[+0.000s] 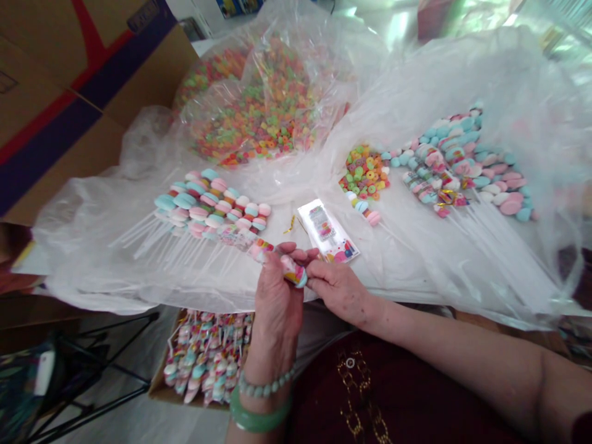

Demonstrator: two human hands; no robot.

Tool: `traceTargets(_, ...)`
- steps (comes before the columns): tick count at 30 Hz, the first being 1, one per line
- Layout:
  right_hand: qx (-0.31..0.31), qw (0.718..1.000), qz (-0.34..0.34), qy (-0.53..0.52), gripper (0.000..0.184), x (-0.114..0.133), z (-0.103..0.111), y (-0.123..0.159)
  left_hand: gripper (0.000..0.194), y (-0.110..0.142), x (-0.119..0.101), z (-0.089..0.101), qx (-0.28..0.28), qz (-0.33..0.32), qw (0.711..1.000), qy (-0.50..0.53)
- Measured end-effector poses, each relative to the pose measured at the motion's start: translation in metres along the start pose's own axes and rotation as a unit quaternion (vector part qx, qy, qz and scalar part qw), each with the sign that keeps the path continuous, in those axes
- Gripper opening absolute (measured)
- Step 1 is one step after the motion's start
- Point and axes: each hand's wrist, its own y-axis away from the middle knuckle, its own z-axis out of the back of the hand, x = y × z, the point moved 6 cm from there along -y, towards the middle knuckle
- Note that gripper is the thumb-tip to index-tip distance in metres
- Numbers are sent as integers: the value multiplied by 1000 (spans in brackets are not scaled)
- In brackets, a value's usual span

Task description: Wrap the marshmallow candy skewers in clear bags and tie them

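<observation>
A cardboard box [69, 92] stands beside bags of what look like ring candies [263, 117].

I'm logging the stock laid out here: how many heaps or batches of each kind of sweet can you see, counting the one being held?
Heaps of loose ring candies: 2
Batches of candy skewers: 3
Wrapped skewer held in left hand and right hand: 1
Total: 6

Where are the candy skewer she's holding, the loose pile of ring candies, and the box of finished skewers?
Candy skewer [294, 271], head view: wrapped candy end between both hands.
Ring candy pile [365, 172], head view: middle of the pile.
Box of finished skewers [208, 361], head view: wrapped skewers inside.
</observation>
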Motion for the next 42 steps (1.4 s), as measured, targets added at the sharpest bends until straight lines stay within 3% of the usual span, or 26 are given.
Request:
traceTargets(2, -18, 996, -29, -83, 18, -4, 3, -3, 39, 1, 0, -1, 12, -19, 999, -28)
traceTargets(5, -36, 987, -70, -139, 20, -8, 9, -4, 37, 0, 6, 2, 22, 26, 999, -14)
traceTargets(7, -46, 992, -63, -102, 16, -5, 14, -3, 33, -1, 9, 5, 30, 65, 997, 12)
traceTargets(11, -52, 998, 14, -22, 7, 5, 18, 2, 27, -3, 7, 9, 37, 90, 994, 41)
traceTargets(19, -73, 992, 91, 41, 19, 9, 17, 9, 29, 2, 6, 5, 49, 107, 992, 55)
traceTargets(27, -10, 976, 125, 177, 37, 10, 12, 12, 37, 8, 4, -4, 53, 96, 994, 9)
traceTargets(30, -23, 983, 103, 152, 36, 11, 13, 9, 36, 9, 7, -6, 55, 89, 994, -16)
traceTargets(35, -121, 992, -16, -24, 15, 1, 24, 5, 26, 5, 10, -8, 65, 71, 995, 6)
traceTargets(38, -143, 987, -70, -27, 3, -6, 24, 4, 28, 6, 10, -9, 71, 72, 995, 5)
traceTargets(42, -132, 988, -78, -22, 10, -7, 21, 0, 25, 8, 10, -9, 59, 42, 997, -13)
